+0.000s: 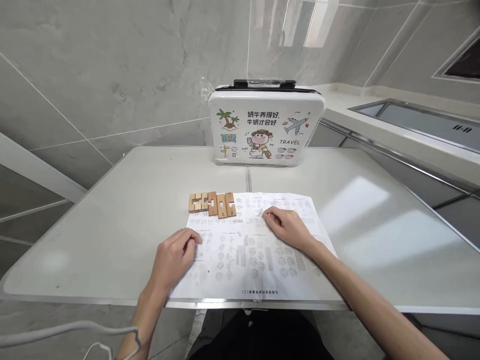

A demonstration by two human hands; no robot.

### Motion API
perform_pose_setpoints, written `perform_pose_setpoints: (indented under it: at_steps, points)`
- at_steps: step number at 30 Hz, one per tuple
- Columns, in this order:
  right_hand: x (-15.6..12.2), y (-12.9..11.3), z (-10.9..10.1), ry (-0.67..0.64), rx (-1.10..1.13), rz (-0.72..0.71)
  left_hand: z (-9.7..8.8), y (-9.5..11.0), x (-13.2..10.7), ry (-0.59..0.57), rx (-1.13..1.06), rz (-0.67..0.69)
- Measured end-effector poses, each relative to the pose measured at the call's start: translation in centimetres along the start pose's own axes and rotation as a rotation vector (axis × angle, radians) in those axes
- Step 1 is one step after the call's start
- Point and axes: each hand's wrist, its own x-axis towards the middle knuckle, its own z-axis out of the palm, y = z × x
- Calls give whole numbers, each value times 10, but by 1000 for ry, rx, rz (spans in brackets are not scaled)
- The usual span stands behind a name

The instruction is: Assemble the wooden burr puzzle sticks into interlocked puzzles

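At the near left, a pale cable (71,326) loops up to the left forearm (148,300); contact cannot be confirmed. If the loop is slack and the arm swings, it could snag. Next, the left hand (173,254) rests at the left edge of the printed sheet (232,287), fingers loosely curled. No part shows in them, but the palm side is hidden, so grasp cannot be determined.

Farther along, a row of notched wooden blocks (215,205), some numbered, sits on the far left corner of the sheet. Caution: dragging the sheet may skew the row, since the blocks bear on the paper. A sweep of the left hand toward the far side may also scatter them.

At the far middle, a film-wrapped case (266,125) stands upright on the worktop (112,220); a knock to the worktop could topple it. To its near right, the right hand (288,227) rests on the sheet, fingers bent inward; whether they pinch anything cannot be told. Sideways pressure there may crease the paper.
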Motion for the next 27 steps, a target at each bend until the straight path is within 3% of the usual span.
perform_pose_setpoints:
  at_steps: [4, 8, 13, 19, 22, 27]
  points:
    - [0, 1, 1, -3, -10, 2, -5, 2, 16, 85, -10, 81]
    - [1, 1, 2, -4, -2, 5, -9, -9, 51, 121, 44, 194]
    - [1, 2, 3, -6, 3, 11, -4, -40, 94, -104, 3, 188]
    - [2, 2, 2, -2, -7, 12, -9, -58, 118, -307, -65, 82]
    - [3, 1, 2, -2, -7, 12, -13, -58, 122, -321, -88, 73]
    - [2, 1, 2, -1, -1, 16, -14, -62, 121, -251, -83, 87]
